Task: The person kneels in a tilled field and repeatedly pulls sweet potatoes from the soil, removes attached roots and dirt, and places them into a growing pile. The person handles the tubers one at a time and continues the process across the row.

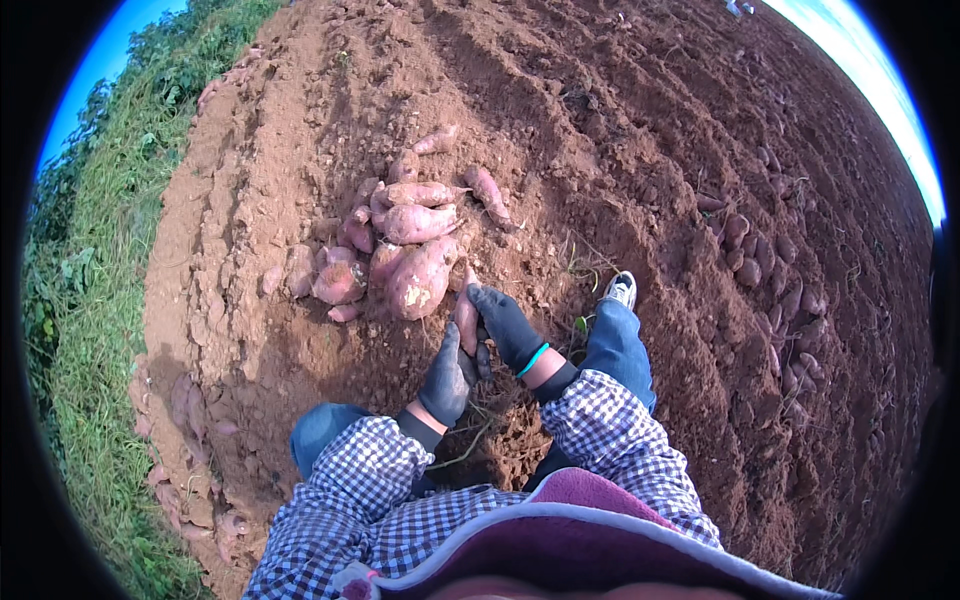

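Both my hands wear dark work gloves and hold one slender sweet potato [466, 319] upright between them, low over the soil. My left hand [448, 379] has its fingers along the root's lower left side. My right hand [510, 326], with a teal band at the glove's cuff, grips it from the right, its thumb and fingers partly hidden. Just left of the held root lies a large sweet potato [422, 281] with pale scraped patches, part of a heap of several pink-skinned roots [416, 223]. A single sweet potato [489, 193] rests to the heap's right.
Reddish ploughed soil [555, 157] runs in furrows. More sweet potatoes [750, 251] lie in a long row at the right, others [187, 405] at the lower left. Green plants [105, 300] border the left side. My shoe [621, 289] stands right of my hands; a stem [472, 442] lies below them.
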`<state>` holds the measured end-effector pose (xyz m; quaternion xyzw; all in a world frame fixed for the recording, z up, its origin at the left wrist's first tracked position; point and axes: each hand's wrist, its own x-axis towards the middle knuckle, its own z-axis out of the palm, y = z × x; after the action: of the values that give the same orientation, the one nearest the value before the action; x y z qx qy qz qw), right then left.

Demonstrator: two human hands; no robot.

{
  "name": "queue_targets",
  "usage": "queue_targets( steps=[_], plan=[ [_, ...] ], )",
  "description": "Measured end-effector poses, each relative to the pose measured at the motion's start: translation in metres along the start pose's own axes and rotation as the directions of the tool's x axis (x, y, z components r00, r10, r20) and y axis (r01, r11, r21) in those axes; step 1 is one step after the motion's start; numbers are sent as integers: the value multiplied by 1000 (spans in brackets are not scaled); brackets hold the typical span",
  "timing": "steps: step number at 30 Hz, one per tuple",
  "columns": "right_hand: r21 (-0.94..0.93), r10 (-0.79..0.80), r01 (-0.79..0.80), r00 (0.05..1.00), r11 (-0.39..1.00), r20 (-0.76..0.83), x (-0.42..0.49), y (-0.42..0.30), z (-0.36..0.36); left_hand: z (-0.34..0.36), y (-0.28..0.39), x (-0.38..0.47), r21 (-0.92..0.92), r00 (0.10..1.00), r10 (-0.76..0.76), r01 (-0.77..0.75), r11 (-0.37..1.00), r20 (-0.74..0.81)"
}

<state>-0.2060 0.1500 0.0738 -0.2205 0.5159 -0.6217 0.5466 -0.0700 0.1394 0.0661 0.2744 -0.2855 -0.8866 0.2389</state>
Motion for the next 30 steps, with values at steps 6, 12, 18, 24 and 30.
queue_targets(
  steps=[6, 12, 18, 24, 30],
  plan=[
    [23, -3, 3, 1000, 1000, -2, -2, -2, 2, -8, -1, 2, -26, 998, -20, 21, 999, 51],
    [-32, -57, 57, 998, 998, 15, -3, 2, -4, -9, -3, 3, 18, 1000, -19, 19, 1000, 16],
    [3, -106, 106, 994, 994, 2, 2, 2, -2, -3, 3, 3, 85, 1000, -6, 4, 996, 26],
    [2, -154, 154, 988, 988, 25, -1, 3, -3, -3, 2, 0, 128, 1000, 2, -4, 992, 15],
    [-53, -65, 69, 996, 996, 68, -1, -1, -4, -2, 2, 0, 100, 1000, -12, 14, 995, -28]
  ],
)
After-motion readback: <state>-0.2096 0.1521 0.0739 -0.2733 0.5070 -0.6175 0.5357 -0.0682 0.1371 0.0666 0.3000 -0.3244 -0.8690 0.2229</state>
